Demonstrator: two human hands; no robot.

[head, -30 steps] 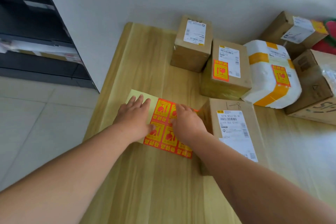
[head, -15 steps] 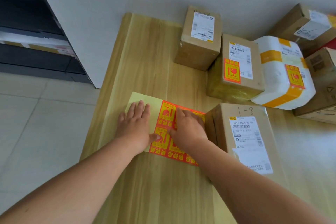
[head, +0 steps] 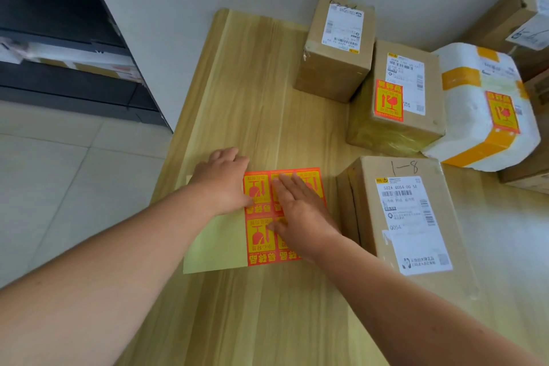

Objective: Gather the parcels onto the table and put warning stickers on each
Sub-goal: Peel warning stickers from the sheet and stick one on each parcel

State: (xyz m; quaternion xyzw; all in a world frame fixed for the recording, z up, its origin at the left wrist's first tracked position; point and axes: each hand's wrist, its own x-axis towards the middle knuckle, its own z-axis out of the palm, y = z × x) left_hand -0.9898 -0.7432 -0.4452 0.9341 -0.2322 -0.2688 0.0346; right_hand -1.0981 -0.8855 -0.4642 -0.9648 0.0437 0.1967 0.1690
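A sheet of orange-and-yellow warning stickers (head: 259,242) lies on the wooden table (head: 252,92), its left part bare pale backing. My left hand (head: 221,180) presses flat on the sheet's left side. My right hand (head: 300,211) rests on the stickers with fingers straight. Right of the sheet stands a brown parcel marked "1-8" (head: 398,217) with no warning sticker showing. Behind it, a brown parcel (head: 398,98) and a white foam parcel (head: 481,110) each carry a warning sticker. A taller brown parcel (head: 335,47) at the back shows only a shipping label.
More brown boxes (head: 517,27) crowd the far right corner by the wall. A dark shelf unit (head: 59,47) stands to the left over a tiled floor (head: 59,181). The table's left edge runs close to my left hand.
The view has shifted and the sheet now sits squarer to me. My right hand's fingers have flattened out over the stickers. My left hand still holds the sheet down.
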